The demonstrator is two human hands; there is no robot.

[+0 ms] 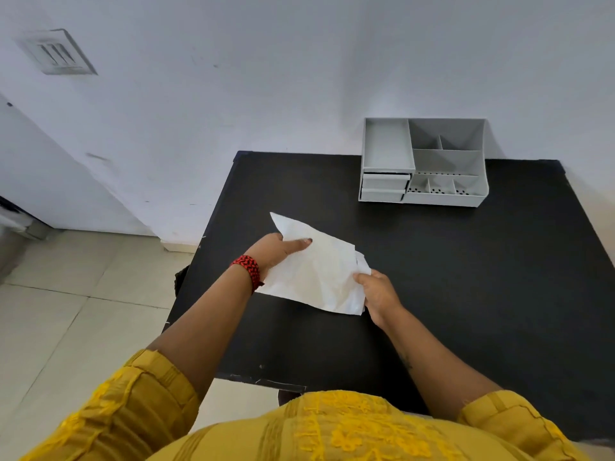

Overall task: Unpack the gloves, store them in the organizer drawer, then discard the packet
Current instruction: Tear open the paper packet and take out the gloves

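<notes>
A flat white paper packet point(316, 267) is held just above the black table point(466, 277), left of its middle. My left hand point(279, 251) grips the packet's left edge, thumb lying on top. My right hand point(377, 291) pinches its right end, where a loose inner sheet edge sticks out. The gloves themselves are hidden inside. The grey plastic organizer point(422, 161) stands at the table's back edge against the wall; its two small drawers point(384, 188) at the lower left front look shut.
The organizer has open compartments on top. A white wall runs behind the table, with a switch plate point(58, 53) at upper left. Tiled floor lies to the left, with a metal bin point(13, 234) at the far left edge.
</notes>
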